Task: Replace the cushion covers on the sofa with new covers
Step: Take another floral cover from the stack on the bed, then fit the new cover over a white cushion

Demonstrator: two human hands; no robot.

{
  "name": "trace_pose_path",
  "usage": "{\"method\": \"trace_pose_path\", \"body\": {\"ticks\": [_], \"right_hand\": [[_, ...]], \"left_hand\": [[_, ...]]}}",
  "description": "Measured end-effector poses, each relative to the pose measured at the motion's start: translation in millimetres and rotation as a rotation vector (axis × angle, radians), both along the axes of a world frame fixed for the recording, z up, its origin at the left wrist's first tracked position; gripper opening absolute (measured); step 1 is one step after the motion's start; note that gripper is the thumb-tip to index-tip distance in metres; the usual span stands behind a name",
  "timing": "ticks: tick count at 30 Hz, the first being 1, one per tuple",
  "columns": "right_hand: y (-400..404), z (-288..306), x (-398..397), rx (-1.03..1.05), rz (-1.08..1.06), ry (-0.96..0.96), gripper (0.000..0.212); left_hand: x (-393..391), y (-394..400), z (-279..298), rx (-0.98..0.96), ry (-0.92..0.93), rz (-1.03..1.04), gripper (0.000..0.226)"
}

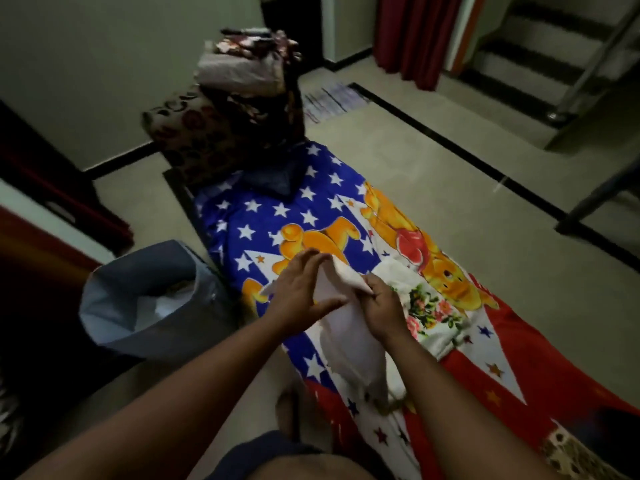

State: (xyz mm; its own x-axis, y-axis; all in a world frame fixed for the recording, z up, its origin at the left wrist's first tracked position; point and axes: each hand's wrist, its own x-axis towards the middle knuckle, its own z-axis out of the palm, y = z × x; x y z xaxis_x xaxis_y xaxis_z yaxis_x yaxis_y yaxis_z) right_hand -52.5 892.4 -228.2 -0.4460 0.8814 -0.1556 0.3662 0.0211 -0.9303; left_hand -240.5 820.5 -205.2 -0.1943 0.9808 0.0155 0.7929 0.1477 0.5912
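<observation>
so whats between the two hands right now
In the head view, a fold of plain white cushion cover rises between the left hand and the right hand; the right hand pinches its edge, and the left hand's flat palm presses its side.

On the star-printed sheet (277, 209) lies a floral cloth (433, 313); a bin (145, 306) stands left, stacked cushions (235, 98) behind.

A single wide-angle view looks down and forward from the person's head, close over both forearms. The left hand (300, 292) and right hand (382, 311) sit near the middle of the frame, with the floor (433, 174) stretching away beyond them toward the far wall.
</observation>
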Motion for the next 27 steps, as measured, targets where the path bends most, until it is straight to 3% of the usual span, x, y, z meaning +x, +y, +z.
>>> {"method": "trace_pose_path", "body": {"ticks": [2, 3, 7, 9, 12, 14, 16, 19, 22, 25, 27], "right_hand": [[-7, 21, -15, -0.023, 0.129, 0.052, 0.019], [-8, 28, -23, -0.011, 0.193, 0.067, 0.018], [-32, 47, -62, 0.103, 0.416, 0.042, 0.009], [-48, 50, -77, 0.095, 0.511, -0.014, 0.020], [-76, 36, -96, 0.102, 0.751, -0.263, 0.046], [-103, 19, -109, 0.141, 0.950, -0.520, 0.048], [-135, 3, -125, 0.194, 1.044, -0.657, 0.039], [-184, 2, -163, 0.242, 0.975, -0.531, 0.015], [-255, 35, -222, 0.248, 0.929, -0.372, 0.011], [-339, 66, -282, 0.367, 0.986, -0.305, 0.029], [-404, 81, -319, 0.482, 1.099, -0.271, 0.030]], "left_hand": [[-12, -23, 16, 0.010, 0.098, -0.025, 0.101], [-17, -30, 22, 0.032, 0.110, -0.021, 0.091], [-52, -75, 38, 0.127, -0.056, 0.147, 0.014], [-68, -106, 44, 0.112, -0.195, 0.270, 0.008], [-97, -170, 51, 0.253, -0.297, 0.499, 0.006], [-119, -221, 58, 0.327, -0.274, 0.706, 0.011], [-141, -283, 61, 0.360, -0.246, 0.912, 0.012], [-171, -385, 54, 0.346, -0.173, 1.206, 0.016], [-196, -493, 41, 0.229, -0.137, 1.475, 0.023], [-201, -577, 34, 0.051, 0.075, 1.592, 0.071], [-195, -616, 36, 0.075, 0.311, 1.468, 0.089]]}}
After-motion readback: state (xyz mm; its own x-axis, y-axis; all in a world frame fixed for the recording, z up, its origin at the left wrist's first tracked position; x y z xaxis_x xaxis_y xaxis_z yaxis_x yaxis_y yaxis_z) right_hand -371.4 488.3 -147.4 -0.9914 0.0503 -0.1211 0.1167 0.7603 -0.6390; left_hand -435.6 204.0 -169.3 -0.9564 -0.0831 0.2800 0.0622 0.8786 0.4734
